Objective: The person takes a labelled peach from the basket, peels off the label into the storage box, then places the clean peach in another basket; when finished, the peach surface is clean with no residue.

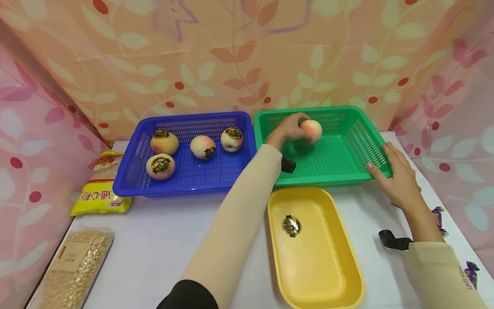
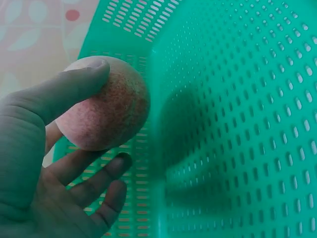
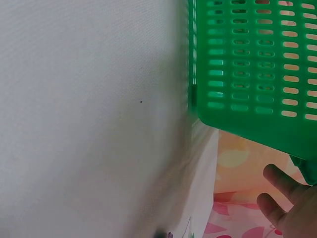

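My left hand [image 1: 291, 128] holds a pale peach with a pink blush [image 1: 311, 131] over the green basket [image 1: 347, 175]. In the left wrist view the thumb lies across the peach [image 2: 111, 106], with the other fingers below it. At the basket's front right corner, my right hand [image 1: 399, 180] holds the rim, thumb on one side and fingers on the other. The right wrist view shows two fingertips [image 3: 270, 186] outside the basket wall; the rest of the grip is hidden. Left of it, a blue basket [image 1: 185, 188] contains several peaches with dark round stickers.
A yellow tray [image 1: 335, 257] with a loose sticker [image 1: 291, 226] inside sits before the green basket. At the left lie a yellow packet [image 1: 101, 195] and a bag of pale grains [image 1: 77, 262]. Purple-wrapped sweets [image 1: 471, 274] lie at the right edge. Patterned curtains enclose the table.
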### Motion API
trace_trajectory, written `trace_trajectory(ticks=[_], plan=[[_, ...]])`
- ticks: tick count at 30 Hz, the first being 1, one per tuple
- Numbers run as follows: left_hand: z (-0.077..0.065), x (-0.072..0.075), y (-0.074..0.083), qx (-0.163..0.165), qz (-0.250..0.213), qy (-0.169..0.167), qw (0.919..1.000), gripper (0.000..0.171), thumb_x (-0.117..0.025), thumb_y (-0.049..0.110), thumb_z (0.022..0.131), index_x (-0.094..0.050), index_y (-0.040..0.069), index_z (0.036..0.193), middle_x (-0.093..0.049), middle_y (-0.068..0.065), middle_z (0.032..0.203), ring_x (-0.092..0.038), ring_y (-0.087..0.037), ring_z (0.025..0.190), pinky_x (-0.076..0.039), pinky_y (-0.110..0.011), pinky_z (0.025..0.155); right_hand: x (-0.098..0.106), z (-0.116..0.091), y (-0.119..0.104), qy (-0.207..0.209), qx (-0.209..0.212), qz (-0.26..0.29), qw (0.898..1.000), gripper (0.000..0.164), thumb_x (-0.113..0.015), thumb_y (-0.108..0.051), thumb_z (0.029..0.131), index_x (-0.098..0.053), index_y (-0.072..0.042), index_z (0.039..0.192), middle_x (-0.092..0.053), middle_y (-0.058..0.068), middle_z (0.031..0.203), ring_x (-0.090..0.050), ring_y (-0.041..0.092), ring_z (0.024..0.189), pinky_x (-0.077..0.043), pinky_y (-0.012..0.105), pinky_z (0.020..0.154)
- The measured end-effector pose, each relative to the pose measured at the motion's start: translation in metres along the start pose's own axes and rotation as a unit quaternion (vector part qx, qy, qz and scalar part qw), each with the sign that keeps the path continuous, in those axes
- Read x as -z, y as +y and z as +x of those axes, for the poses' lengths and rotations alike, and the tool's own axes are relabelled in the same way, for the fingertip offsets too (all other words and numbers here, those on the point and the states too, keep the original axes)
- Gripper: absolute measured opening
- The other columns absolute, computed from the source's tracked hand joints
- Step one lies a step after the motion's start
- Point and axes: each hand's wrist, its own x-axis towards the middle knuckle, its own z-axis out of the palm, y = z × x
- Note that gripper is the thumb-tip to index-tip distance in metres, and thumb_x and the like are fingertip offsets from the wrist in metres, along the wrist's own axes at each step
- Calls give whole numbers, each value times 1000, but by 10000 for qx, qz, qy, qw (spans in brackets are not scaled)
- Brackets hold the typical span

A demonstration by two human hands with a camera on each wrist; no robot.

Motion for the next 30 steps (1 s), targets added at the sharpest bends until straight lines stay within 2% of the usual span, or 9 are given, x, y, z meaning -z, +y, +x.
trace_trajectory(ticks=[6, 12, 17, 19, 24, 30], plan=[[1, -3, -5, 222, -162, -117, 9996, 64, -80, 19, 87, -50, 22, 143, -56, -6, 137, -55, -23, 119, -47, -42, 105, 0, -1, -1, -1, -22, 14, 10000, 76, -53, -41, 102, -19, -10, 163, -13, 18, 171, -14, 51, 154, -8, 83, 112], [9, -16, -11, 291, -241, -64, 9993, 66, -84, 19, 84, -48, 23, 139, -59, -9, 137, -56, -26, 122, -45, -44, 107, 0, -1, -1, 22, 12, 34, 10000, 76, -54, -39, 102, -19, -10, 163, -14, 18, 171, -17, 53, 152, -13, 82, 112], [9, -26, -14, 318, -469, -19, 9984, 67, -85, 16, 84, -49, 21, 140, -59, -12, 139, -56, -28, 125, -46, -46, 108, 0, -2, -3, 12, 13, 1, 10000, 76, -54, -40, 102, -19, -10, 163, -14, 19, 171, -18, 54, 152, -15, 81, 112], [10, -29, -15, 330, -464, 100, 9983, 68, -85, 18, 83, -50, 22, 142, -56, -11, 143, -55, -28, 127, -46, -46, 107, 0, -2, -3, 32, 37, 22, 10000, 76, -54, -39, 102, -19, -9, 163, -14, 20, 170, -18, 54, 152, -15, 80, 113], [11, -32, -16, 344, -57, 501, 9981, 69, -87, 27, 82, -56, 28, 144, -48, -4, 154, -50, -28, 135, -47, -49, 107, 0, -2, -2, 52, 71, 59, 9999, 76, -54, -39, 102, -20, -9, 163, -14, 20, 170, -18, 52, 153, -14, 78, 115], [13, -33, -18, 439, -95, 397, 9982, 67, -84, 25, 85, -54, 30, 145, -42, -2, 160, -45, -29, 142, -45, -49, 110, -2, -1, 0, 109, 169, 126, 9997, 75, -55, -38, 102, -21, -8, 162, -16, 21, 170, -17, 50, 154, -13, 75, 118]])
